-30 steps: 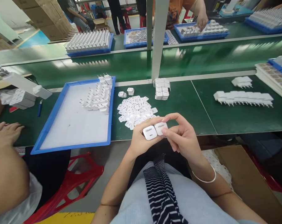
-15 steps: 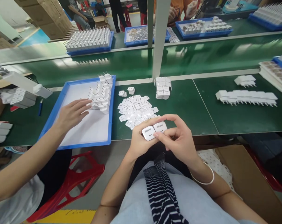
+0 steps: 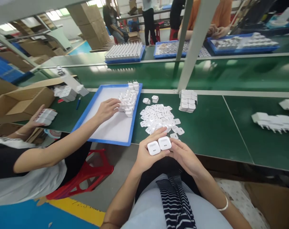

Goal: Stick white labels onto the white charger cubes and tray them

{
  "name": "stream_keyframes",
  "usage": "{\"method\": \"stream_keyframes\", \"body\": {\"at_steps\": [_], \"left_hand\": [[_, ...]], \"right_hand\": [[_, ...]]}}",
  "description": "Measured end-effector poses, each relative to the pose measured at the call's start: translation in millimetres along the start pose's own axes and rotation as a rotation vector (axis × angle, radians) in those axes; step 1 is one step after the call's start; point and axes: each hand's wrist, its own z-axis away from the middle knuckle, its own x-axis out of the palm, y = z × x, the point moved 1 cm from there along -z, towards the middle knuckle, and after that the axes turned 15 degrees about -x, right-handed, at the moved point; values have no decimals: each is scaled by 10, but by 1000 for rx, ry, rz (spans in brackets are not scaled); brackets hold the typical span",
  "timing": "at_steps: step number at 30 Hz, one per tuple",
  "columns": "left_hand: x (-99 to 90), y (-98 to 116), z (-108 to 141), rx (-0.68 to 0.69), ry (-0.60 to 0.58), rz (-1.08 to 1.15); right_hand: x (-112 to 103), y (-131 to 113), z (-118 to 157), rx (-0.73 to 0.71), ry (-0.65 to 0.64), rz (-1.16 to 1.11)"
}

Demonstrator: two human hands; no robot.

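Two white charger plugs sit side by side in front of me, the left charger [image 3: 153, 148] and the right charger [image 3: 164, 143], their slotted end faces towards me. My left hand [image 3: 142, 156] is closed around them, fingers behind and thumb below. My right hand [image 3: 185, 156] presses its fingertips against the side of the right charger; part of its grip is hidden. Just beyond my hands lies a heap of flat white cover plates [image 3: 157, 117], a few of them loose at its near right edge. Farther back stands a block of white chargers [image 3: 187, 101].
At left a co-worker's hand [image 3: 108, 109] reaches over chargers [image 3: 129, 100] in a blue-rimmed tray [image 3: 111, 140]; the other hand [image 3: 37, 119] holds white chargers. A row of chargers [image 3: 275, 121] lies at right. A post [image 3: 194, 47] rises behind the table.
My right thumb has left the chargers' faces, and that hand now rests at their right side. The view has swung left, shifting the scene rightward. The co-worker's reaching hand stays at the tray.
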Motion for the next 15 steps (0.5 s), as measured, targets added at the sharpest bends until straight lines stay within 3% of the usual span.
{"method": "stream_keyframes", "body": {"at_steps": [4,8,11,13,15], "left_hand": [[-188,2,217,-53,170,-47],[-588,-37,382,-294,507,-110],[-933,-35,446,-424,657,-337],[-1102,7,451,-417,694,-553],[-1200,65,429,-395,722,-704]], "right_hand": [[98,89,-91,29,-21,-28],[256,229,-379,16,-25,95],[482,386,-692,-249,-152,460],[668,493,-908,-416,-265,695],[840,584,-1105,-481,-373,815]]}}
